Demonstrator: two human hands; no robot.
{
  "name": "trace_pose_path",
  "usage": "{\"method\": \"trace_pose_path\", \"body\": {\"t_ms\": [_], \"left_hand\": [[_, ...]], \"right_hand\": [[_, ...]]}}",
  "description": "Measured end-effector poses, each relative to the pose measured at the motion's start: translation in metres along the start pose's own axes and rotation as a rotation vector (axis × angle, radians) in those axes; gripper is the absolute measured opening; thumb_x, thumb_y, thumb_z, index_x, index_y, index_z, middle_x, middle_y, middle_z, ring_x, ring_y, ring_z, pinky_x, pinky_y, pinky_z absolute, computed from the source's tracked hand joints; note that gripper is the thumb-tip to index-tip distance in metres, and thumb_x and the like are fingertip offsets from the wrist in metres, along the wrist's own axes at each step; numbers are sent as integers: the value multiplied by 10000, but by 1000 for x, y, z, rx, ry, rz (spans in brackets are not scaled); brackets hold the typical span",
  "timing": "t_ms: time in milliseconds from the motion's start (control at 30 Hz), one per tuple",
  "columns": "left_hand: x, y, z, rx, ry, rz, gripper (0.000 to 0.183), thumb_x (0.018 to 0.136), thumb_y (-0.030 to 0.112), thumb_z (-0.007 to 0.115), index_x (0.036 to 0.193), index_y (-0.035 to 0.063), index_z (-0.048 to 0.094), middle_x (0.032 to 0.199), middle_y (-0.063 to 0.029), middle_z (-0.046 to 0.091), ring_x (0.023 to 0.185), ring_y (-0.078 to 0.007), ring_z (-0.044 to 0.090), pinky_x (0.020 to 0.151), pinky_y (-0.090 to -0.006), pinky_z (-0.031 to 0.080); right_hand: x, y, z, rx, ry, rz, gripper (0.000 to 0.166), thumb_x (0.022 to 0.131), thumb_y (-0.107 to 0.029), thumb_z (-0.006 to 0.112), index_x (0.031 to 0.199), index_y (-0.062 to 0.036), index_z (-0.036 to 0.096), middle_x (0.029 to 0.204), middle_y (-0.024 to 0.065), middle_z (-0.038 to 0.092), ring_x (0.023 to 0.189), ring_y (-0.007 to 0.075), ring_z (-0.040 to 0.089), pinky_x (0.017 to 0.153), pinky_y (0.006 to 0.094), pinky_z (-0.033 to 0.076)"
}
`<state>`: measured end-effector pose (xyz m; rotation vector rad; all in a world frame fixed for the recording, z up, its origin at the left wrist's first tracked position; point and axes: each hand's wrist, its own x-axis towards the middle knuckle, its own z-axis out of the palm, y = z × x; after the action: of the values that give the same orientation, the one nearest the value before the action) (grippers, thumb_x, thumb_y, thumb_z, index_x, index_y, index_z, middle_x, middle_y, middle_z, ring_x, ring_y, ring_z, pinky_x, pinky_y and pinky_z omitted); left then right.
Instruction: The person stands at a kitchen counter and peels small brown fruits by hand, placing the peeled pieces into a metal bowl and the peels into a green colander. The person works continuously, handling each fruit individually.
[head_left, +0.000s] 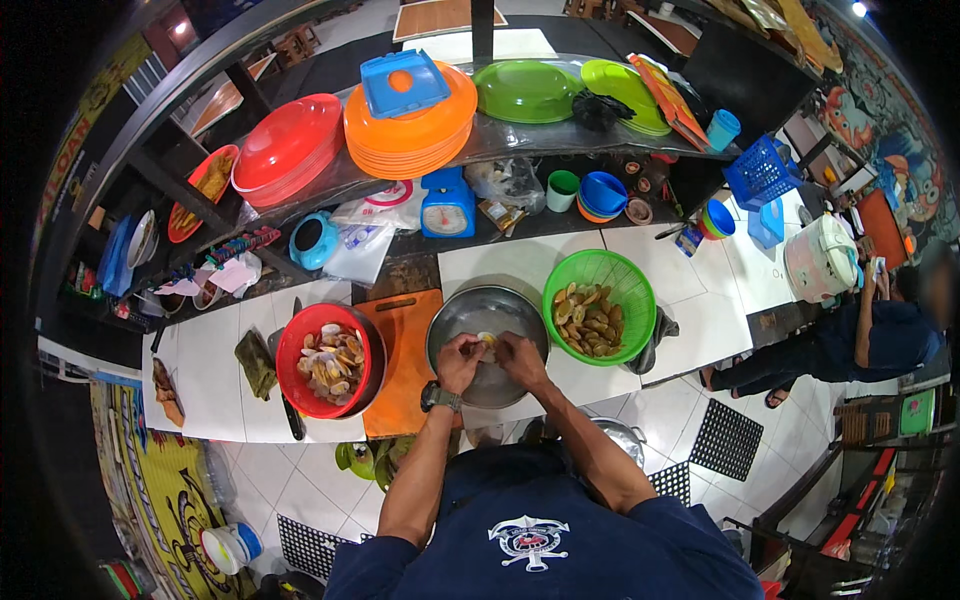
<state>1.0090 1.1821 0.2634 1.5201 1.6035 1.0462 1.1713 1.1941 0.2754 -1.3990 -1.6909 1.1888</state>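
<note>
A small pale-and-yellow shellfish (487, 339), apparently a clam, is pinched between the fingertips of my left hand (459, 362), which has a watch at the wrist, and my right hand (523, 361). Both hands are over a round metal basin (480, 301) with a little liquid visible inside. To the right, a green plastic colander (640, 289) holds many brown-shelled clams (596, 322). On the left stands a red plastic colander (289, 360) with paler clams or shells (331, 364), set in a metal bowl (380, 367). Fingers partly cover the clam in my hands.
An orange cutting board (405, 360) lies between the red colander and basin. A knife (292, 420) pokes out beside that colander. Behind the counter, a shelf bears stacked orange plates (409, 150); a blue kitchen scale (448, 206) sits below. Another person (877, 337) stands at right.
</note>
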Motion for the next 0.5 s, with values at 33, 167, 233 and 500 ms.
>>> {"method": "trace_pose_path", "body": {"t_ms": [33, 167, 233, 500], "left_hand": [[0, -3, 1, -64, -3, -31, 231, 807, 194, 688, 898, -11, 630, 758, -63, 659, 679, -134, 623, 618, -279, 506], [0, -8, 2, -220, -3, -112, 226, 807, 193, 688, 893, -9, 636, 777, -68, 666, 719, -139, 641, 629, -271, 507], [-1, -2, -1, -279, -14, -176, 212, 801, 176, 695, 895, -3, 635, 797, -70, 665, 730, -141, 638, 639, -275, 508], [-1, 11, -4, -75, -105, -88, 218, 796, 164, 673, 864, -37, 621, 795, -122, 671, 721, -173, 653, 637, -312, 519]], "right_hand": [[1, 3, 1, -26, 14, -56, 183, 852, -132, 536, 907, 32, 596, 689, 112, 643, 603, 184, 627, 574, 311, 489], [1, 7, 1, 115, 5, 39, 210, 830, -104, 559, 987, 33, 584, 721, 110, 652, 627, 173, 626, 601, 307, 490], [-2, -4, 0, 69, -1, -22, 241, 814, -85, 572, 1024, 33, 576, 735, 107, 655, 640, 165, 624, 611, 305, 490], [-2, -13, 0, 60, 87, 17, 208, 810, -42, 579, 1006, 26, 583, 806, 194, 654, 739, 286, 658, 674, 373, 494]]}}
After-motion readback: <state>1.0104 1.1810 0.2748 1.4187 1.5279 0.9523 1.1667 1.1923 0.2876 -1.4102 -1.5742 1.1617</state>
